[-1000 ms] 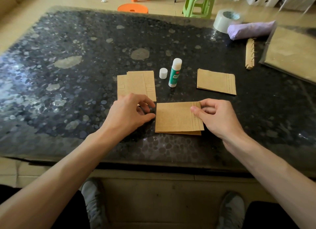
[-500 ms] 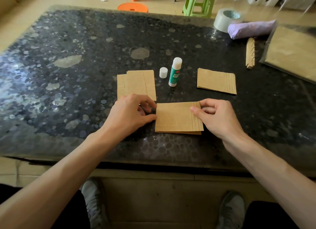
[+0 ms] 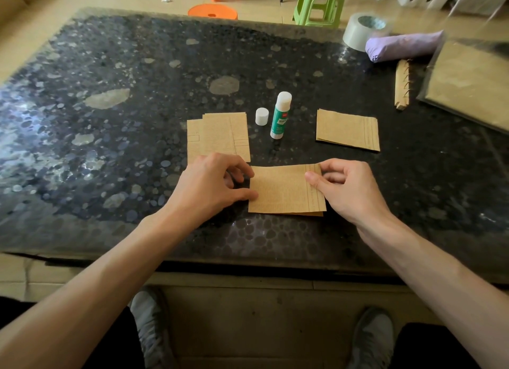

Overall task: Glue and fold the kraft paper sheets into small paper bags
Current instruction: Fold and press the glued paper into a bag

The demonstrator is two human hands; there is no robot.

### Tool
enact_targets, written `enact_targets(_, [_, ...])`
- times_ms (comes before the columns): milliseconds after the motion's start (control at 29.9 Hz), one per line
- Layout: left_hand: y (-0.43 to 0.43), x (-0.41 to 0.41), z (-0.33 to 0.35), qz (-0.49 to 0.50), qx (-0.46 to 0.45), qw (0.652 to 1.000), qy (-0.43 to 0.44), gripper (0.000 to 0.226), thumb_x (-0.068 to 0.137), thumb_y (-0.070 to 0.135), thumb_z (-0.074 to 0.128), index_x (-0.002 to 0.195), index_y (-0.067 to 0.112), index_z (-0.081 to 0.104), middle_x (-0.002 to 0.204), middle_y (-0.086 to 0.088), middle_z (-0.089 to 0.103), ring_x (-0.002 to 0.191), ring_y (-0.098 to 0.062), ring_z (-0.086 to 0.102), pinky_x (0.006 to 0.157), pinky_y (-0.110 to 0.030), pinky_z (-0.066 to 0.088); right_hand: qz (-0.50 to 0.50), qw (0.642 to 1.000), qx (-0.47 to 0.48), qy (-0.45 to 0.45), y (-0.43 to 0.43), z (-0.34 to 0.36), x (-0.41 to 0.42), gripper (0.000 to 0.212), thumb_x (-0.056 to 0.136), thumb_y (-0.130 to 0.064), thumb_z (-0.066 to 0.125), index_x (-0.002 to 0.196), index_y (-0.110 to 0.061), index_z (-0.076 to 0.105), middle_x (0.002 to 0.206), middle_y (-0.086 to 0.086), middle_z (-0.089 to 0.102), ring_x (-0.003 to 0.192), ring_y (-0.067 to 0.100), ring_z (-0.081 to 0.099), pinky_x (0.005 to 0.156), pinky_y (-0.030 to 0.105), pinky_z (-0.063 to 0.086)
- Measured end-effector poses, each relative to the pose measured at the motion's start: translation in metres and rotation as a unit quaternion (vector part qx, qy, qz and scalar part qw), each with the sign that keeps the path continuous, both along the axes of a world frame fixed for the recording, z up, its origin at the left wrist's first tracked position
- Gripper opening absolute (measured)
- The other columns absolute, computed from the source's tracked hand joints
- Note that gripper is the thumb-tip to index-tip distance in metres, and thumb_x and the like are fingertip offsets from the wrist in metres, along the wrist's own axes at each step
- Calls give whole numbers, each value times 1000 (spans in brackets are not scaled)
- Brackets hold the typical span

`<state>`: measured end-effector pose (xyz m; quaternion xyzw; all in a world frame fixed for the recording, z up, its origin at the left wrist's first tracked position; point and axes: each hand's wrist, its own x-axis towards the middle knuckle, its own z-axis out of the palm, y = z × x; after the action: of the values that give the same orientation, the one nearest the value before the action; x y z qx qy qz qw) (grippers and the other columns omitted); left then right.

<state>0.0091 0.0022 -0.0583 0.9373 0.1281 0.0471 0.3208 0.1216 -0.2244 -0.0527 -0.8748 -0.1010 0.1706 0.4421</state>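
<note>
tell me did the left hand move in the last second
Yes, slightly: the left hand crept right, its thumb now overlapping the left edge of the folded kraft sheet, while the glue stick stayed put.

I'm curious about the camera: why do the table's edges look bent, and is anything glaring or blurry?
Head view: wide-angle lens bows the table edges; whitish glare on its left side; the tape roll corner is smeared; left hand, right hand and kraft sheet are sharp.
</note>
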Motion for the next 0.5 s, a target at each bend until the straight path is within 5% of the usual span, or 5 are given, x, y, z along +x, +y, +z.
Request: enact_targets(501, [-1,1,-1,-24,16,999,15,34,79,46,82,110,36,73,97,17,62,84,-3,59,79,-36,57,33,995,-24,-86,-4,-3,-1,22,88,-32,81,105,-37,67,90,-20,68,82,-1,68,72,17,55])
